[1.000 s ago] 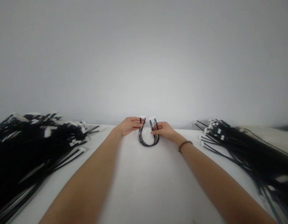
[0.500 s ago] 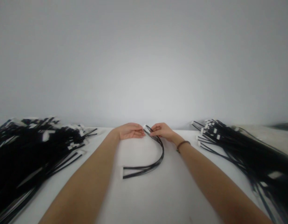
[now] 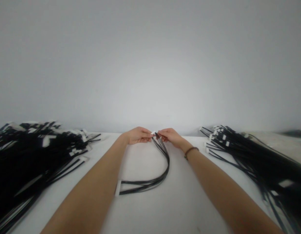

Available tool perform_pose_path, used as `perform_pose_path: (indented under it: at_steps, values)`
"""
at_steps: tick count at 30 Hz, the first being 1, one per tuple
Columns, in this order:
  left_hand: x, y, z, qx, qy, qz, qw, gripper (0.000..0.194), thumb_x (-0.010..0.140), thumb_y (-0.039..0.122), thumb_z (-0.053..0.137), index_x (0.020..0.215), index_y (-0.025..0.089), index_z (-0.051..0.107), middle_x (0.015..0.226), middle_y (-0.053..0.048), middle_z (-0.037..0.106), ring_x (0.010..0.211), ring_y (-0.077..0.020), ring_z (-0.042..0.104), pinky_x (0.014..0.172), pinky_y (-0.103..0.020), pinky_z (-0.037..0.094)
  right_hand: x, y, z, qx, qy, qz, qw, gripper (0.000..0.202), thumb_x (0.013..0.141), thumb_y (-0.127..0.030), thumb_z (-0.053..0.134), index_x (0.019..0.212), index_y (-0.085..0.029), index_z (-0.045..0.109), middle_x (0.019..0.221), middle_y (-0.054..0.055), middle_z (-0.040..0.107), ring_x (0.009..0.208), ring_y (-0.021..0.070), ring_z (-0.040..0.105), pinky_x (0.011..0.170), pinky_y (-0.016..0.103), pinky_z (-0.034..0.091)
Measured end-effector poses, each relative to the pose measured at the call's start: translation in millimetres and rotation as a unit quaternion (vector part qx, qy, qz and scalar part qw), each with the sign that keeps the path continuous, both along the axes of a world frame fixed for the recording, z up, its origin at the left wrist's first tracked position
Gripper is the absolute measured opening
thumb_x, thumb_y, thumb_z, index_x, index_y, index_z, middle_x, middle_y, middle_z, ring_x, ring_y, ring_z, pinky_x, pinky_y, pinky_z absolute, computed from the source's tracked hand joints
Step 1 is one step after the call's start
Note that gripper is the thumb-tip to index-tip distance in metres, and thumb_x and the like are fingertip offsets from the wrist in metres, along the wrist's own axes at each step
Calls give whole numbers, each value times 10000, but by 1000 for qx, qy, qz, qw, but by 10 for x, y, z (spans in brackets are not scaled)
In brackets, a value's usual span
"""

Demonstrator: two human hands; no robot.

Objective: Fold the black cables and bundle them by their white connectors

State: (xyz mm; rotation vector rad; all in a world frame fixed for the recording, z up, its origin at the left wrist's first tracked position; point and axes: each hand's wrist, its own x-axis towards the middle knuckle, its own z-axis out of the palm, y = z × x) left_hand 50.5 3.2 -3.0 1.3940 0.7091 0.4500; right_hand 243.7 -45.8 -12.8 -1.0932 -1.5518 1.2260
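A black wire harness (image 3: pixel 168 162) curves over the white table between my arms. Its upper white connector (image 3: pixel 153 133) is pinched at the left by my left hand (image 3: pixel 140 135). From the other side, the fingers of my right hand (image 3: pixel 171 136) close on the same end, where the wires meet the connector. The harness's lower end carries a longer white connector (image 3: pixel 118 188), which lies beside my left forearm. Small details at the fingertips are too blurred to make out.
A large heap of black wire harnesses (image 3: pixel 23 162) with white connectors covers the table's left side. Another bundle of harnesses (image 3: pixel 257 159) lies at the right, near a pale, plastic-looking sheet (image 3: pixel 279 143). A plain wall (image 3: pixel 150 65) rises behind the white table (image 3: pixel 150 211).
My left fingers have closed on the upper connector, and my right hand has shifted its grip close to it. The lower connector has slid left and toward me.
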Motion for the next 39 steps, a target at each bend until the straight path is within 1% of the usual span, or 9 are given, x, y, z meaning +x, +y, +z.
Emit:
perform_pose_path:
  at_steps: [3,6,13,16,20,25,30,37,39]
  values:
    - [17,-7,9,6,23,9,1000,336,567,259,711,855,100,640,735,-84,624,626,-87,568,609,-170,455,13,20,-2,-16,3,5,1000,277,642,-390,594,656,-113,599,508,-16,479,453,53,395,448,195,274]
    - [36,-18,17,18,23,10,1000,339,561,254,714,862,113,647,767,-96,632,650,-104,577,622,-188,461,19,14,13,-17,-9,16,1000,258,630,-372,600,626,-114,593,519,-13,483,461,55,395,452,195,272]
    - [76,-53,34,59,40,-5,997,345,553,266,715,864,129,655,835,-103,636,688,-125,585,614,-198,461,8,-6,33,4,-22,29,999,239,624,-341,584,544,-120,545,473,-28,442,443,53,348,447,204,241]
    - [77,-57,38,63,37,-18,997,335,556,264,711,860,133,659,832,-102,637,688,-127,583,606,-198,459,14,-1,23,6,-24,39,999,242,635,-329,568,519,-123,521,458,-33,423,441,53,342,445,205,233]
    - [74,-54,39,69,43,-19,997,330,557,259,708,857,132,661,824,-99,636,693,-132,582,600,-200,458,32,2,13,8,-24,47,999,225,642,-321,566,555,-115,544,473,-32,432,448,49,342,448,201,235]
    - [73,-63,50,80,51,-24,995,316,538,238,717,833,138,666,827,-98,637,715,-141,584,611,-208,458,53,-8,34,2,-14,51,999,216,606,-306,617,661,-98,599,524,-17,483,477,50,385,467,195,270]
    - [69,-77,59,89,59,-29,994,300,571,242,697,851,140,660,853,-91,635,743,-127,580,666,-204,455,51,-15,51,-5,-34,63,997,223,639,-313,583,654,-91,605,566,11,526,491,56,410,489,205,298]
    - [71,-71,59,101,77,-39,991,303,586,248,687,860,125,652,837,-81,633,728,-111,569,656,-191,446,47,3,42,15,-58,90,994,220,662,-288,539,533,-110,516,467,-31,420,449,52,354,457,206,254]
    - [73,-66,61,105,82,-45,990,305,583,254,688,858,126,652,834,-76,633,729,-108,566,657,-190,442,51,9,40,23,-69,99,992,209,667,-274,524,534,-115,505,460,-38,403,443,52,342,453,207,245]
